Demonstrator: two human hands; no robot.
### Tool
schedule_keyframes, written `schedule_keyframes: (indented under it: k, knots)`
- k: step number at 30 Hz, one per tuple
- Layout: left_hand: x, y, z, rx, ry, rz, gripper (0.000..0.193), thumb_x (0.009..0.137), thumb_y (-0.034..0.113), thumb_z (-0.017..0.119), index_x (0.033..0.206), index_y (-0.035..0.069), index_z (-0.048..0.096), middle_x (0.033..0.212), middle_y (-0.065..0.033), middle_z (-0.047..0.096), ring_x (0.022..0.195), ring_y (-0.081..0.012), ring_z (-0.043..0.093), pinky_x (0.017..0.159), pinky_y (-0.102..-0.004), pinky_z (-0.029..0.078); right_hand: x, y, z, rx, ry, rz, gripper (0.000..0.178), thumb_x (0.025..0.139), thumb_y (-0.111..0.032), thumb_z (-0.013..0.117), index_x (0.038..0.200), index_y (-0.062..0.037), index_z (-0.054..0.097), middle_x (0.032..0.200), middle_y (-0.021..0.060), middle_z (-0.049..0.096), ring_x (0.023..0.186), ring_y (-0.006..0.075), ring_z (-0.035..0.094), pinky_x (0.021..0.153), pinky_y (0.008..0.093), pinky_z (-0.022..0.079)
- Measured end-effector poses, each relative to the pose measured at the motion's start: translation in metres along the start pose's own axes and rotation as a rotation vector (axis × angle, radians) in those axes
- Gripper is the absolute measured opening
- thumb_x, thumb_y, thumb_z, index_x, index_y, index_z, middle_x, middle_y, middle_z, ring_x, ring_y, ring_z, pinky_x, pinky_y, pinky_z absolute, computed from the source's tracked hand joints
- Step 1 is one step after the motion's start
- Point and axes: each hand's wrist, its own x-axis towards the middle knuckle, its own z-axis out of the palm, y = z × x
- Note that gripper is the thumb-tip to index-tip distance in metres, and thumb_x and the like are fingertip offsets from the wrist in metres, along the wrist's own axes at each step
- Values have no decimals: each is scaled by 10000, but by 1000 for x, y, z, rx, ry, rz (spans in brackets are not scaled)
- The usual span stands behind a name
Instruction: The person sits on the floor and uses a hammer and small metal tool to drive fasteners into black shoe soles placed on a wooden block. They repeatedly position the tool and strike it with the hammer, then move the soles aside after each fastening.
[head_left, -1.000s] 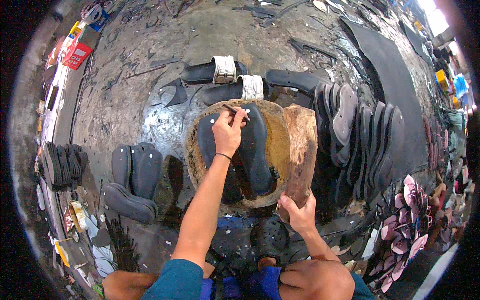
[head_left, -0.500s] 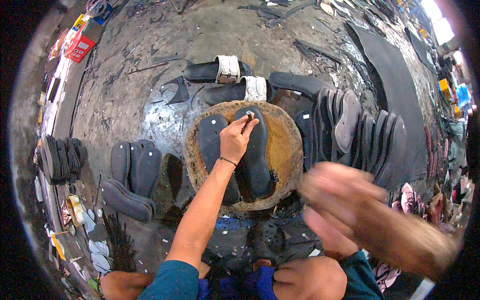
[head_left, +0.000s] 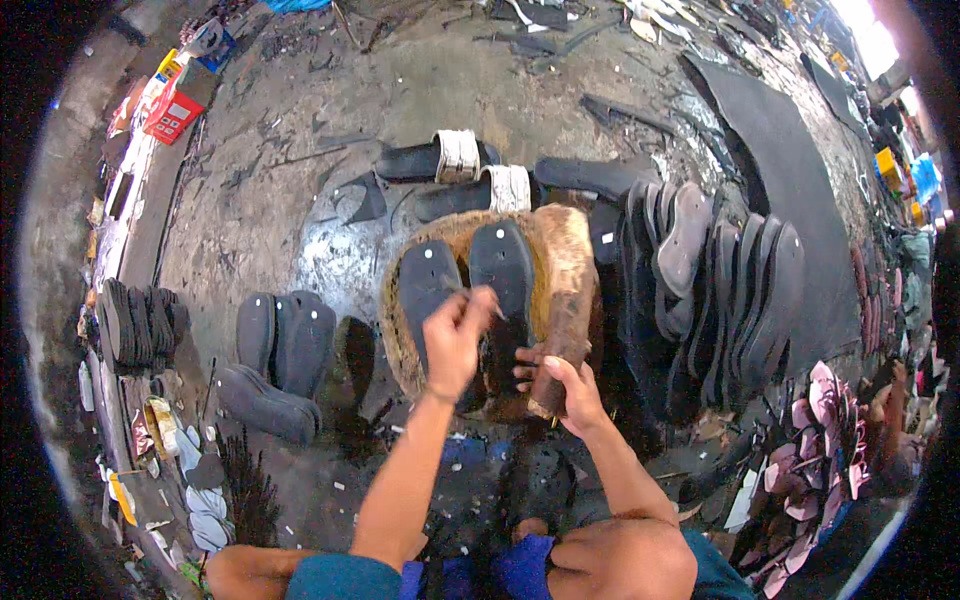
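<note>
Two dark grey shoe soles lie side by side on a round chopping block point(head_left: 394, 325): the left sole point(head_left: 427, 280) and the right sole point(head_left: 502, 262), each with a pale dot near its far end. Over their middle, my left hand point(head_left: 452, 345) is closed on a short thin metal punch point(head_left: 497, 305), blurred by motion. My right hand point(head_left: 578, 395) grips the near end of a thick wooden club point(head_left: 570, 290), which lies along the block's right side. Its fingers wrap partly under the wood.
Two sandals with white straps point(head_left: 458, 155) lie beyond the block. Rows of upright soles point(head_left: 765, 290) stand at right beside a black rubber sheet point(head_left: 780, 150). More soles point(head_left: 300, 340) lie at left, with a sole stack point(head_left: 140, 325) farther out. Pink pieces point(head_left: 815, 430) heap at the near right.
My left hand has drawn the punch back toward me from the right sole's far end, where a pale dot now shows. My right hand, blurred in motion at right before, has come to the block's right side.
</note>
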Motion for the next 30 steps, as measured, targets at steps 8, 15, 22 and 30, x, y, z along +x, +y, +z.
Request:
schedule_keyframes:
  k: [8,15,22,30]
  knots:
    - [-83,-44,25,-323,40,-182,265,995,146,620,1173,-45,579,1047,-112,724,911,-147,684,790,-281,568,-73,21,-32,-334,188,-110,386,881,-174,744,1179,-2,569,1013,69,667,928,174,653,818,329,542]
    - [-20,-61,30,-119,52,33,234,964,181,669,1072,-26,657,907,-78,733,818,-124,692,738,-267,557,-111,2,-34,-476,198,-299,410,855,-70,731,1210,4,539,941,78,665,811,180,676,737,312,563]
    - [-27,-58,41,287,111,359,197,905,200,735,981,19,730,861,-95,742,730,-186,718,658,-310,549,-166,-108,6,-274,14,-576,542,788,-121,686,1304,-69,528,964,80,655,841,191,638,755,328,528]
    - [-27,-79,25,486,-37,733,206,900,196,730,1026,38,688,918,-98,721,735,-241,684,670,-313,541,-88,-28,-51,-748,-136,-83,517,848,-259,686,1268,-10,516,860,97,635,906,204,630,757,348,525]
